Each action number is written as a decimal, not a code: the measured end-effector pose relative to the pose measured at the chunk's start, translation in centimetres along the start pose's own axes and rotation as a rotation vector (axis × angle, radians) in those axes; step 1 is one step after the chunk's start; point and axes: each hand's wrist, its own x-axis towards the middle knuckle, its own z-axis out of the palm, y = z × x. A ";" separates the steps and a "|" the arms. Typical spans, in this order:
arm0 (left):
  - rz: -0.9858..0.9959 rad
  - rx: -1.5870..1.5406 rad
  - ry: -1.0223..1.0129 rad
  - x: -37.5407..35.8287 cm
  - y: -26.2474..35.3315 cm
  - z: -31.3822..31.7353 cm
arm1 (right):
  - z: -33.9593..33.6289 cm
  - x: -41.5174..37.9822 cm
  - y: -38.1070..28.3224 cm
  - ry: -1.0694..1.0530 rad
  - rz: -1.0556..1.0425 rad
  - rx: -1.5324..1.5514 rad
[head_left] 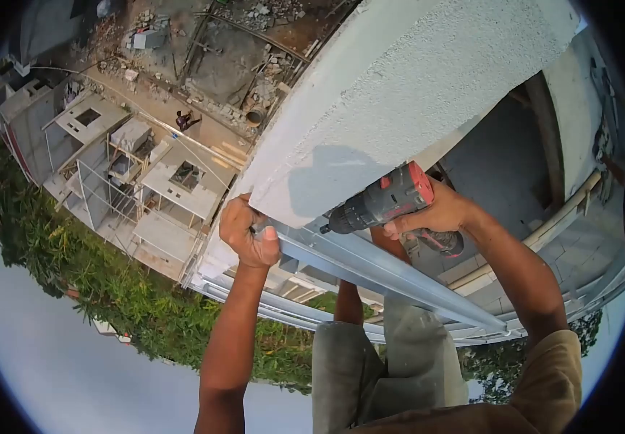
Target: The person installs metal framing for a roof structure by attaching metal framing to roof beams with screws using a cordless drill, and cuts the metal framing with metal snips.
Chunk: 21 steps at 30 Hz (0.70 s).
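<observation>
A black and red cordless drill (381,199) is gripped in my right hand (432,213), its chuck pointing left above a grey metal channel (399,271). The channel runs from beside my left hand down to the lower right. My left hand (249,235) is closed at the corner of the rough white concrete wall (399,101), next to the channel's upper end. Its fingers are curled and the thumb is bent toward them; what lies between them is hidden. The drill's tip stands apart from my left hand.
The spot is high up. Far below on the left are building parts (182,177), a standing person (184,121), rubble (265,79) and trees (131,304). An opening (500,159) lies to the right of the wall. My legs (421,354) are below the channel, near more metal rails (283,307).
</observation>
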 end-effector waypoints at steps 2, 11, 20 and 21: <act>-0.011 0.005 -0.005 0.2 0.0 0.0 | -0.4 0.2 -0.2 -0.136 0.139 -0.033; -0.033 -0.011 -0.013 0.7 0.3 0.3 | 0.3 0.2 -0.8 0.001 -0.067 -0.291; -0.045 -0.044 0.016 0.0 -0.1 0.6 | -0.8 1.3 -0.1 -0.099 -0.013 -0.320; -0.052 -0.037 -0.004 0.0 -0.1 0.5 | -0.5 1.1 -0.3 -0.103 -0.005 -0.320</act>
